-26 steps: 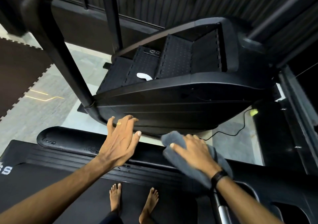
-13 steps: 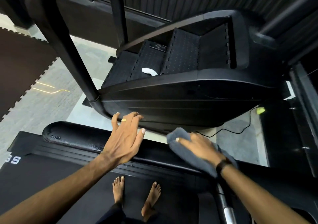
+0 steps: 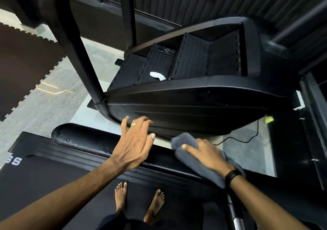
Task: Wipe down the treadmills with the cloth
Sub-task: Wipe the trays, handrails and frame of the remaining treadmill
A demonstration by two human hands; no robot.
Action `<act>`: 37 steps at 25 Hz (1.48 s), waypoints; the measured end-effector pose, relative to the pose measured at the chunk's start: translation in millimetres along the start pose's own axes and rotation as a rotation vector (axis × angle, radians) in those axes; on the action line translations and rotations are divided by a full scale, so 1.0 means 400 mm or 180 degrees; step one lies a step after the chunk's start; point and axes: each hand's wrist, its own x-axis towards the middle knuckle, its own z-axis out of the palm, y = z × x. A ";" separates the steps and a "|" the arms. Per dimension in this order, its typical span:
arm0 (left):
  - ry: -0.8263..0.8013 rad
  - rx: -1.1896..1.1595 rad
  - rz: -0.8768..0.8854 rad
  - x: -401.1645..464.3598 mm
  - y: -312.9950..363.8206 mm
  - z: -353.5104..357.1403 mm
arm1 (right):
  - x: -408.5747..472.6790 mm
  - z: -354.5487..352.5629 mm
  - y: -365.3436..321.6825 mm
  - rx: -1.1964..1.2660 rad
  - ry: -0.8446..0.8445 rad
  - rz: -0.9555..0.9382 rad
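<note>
I stand barefoot on a black treadmill [image 3: 35, 185] and look down at its front hood [image 3: 85, 139]. My right hand [image 3: 207, 155] lies flat on a grey cloth [image 3: 185, 142] and presses it onto the hood's right part. My left hand [image 3: 136, 141], with a ring on one finger, hovers with straight fingers over the middle of the hood; its fingertips reach the lower edge of the black machine ahead. Wet specks show on the hood's left part.
Just ahead stands a black stair-climber machine [image 3: 194, 106] with a white object [image 3: 157, 75] on one step. Its thick upright post [image 3: 77, 56] rises at left. A black cable [image 3: 247, 137] and a yellow-green plug [image 3: 269, 119] lie on the grey floor at right. Dark floor mats lie left.
My right hand with the cloth has slid slightly along the hood. My left hand has held almost still. The view has tilted a little.
</note>
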 end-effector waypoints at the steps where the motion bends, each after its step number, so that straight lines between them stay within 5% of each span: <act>1: 0.0025 0.0001 -0.0011 0.000 0.002 -0.003 | 0.026 -0.020 0.032 0.0309 -0.0387 0.0410; 3: 0.0052 0.0019 -0.0022 0.000 0.003 -0.005 | 0.088 -0.018 0.037 0.0560 -0.0831 0.0632; 6: 0.0052 0.0039 -0.0010 0.000 -0.002 0.000 | 0.146 0.016 -0.130 -0.0055 -0.1050 0.0056; 9: 0.0180 -0.0094 -0.0014 -0.003 -0.002 -0.005 | 0.067 0.022 -0.240 -0.0175 -0.0031 -0.0501; 12: 0.0380 -0.0279 -0.0017 0.001 -0.024 -0.038 | -0.045 0.032 -0.151 -0.0478 0.0878 -0.0690; 17: 0.0543 0.0115 -0.0289 -0.020 -0.148 -0.125 | 0.011 -0.045 0.043 0.0209 -0.0335 0.0574; 21: 0.0377 0.0399 -0.0648 -0.057 -0.237 -0.142 | 0.112 0.003 -0.191 -0.0095 -0.0733 -0.0076; 24: 0.0285 0.0485 -0.0648 -0.047 -0.266 -0.148 | 0.080 0.054 -0.370 -0.0123 0.0176 -0.0887; 27: 0.0218 0.0469 -0.0587 -0.029 -0.281 -0.148 | -0.002 0.081 -0.322 -0.0490 0.1113 -0.1070; 30: 0.0293 0.0358 -0.0559 -0.029 -0.283 -0.139 | -0.028 0.035 -0.160 -0.0332 0.0689 -0.0632; 33: 0.0449 0.0240 -0.0680 -0.028 -0.281 -0.135 | 0.051 -0.018 -0.127 0.0220 -0.0304 0.0348; 37: 0.0508 0.0142 -0.0718 -0.026 -0.292 -0.132 | 0.191 0.062 -0.390 0.0019 -0.0580 -0.0160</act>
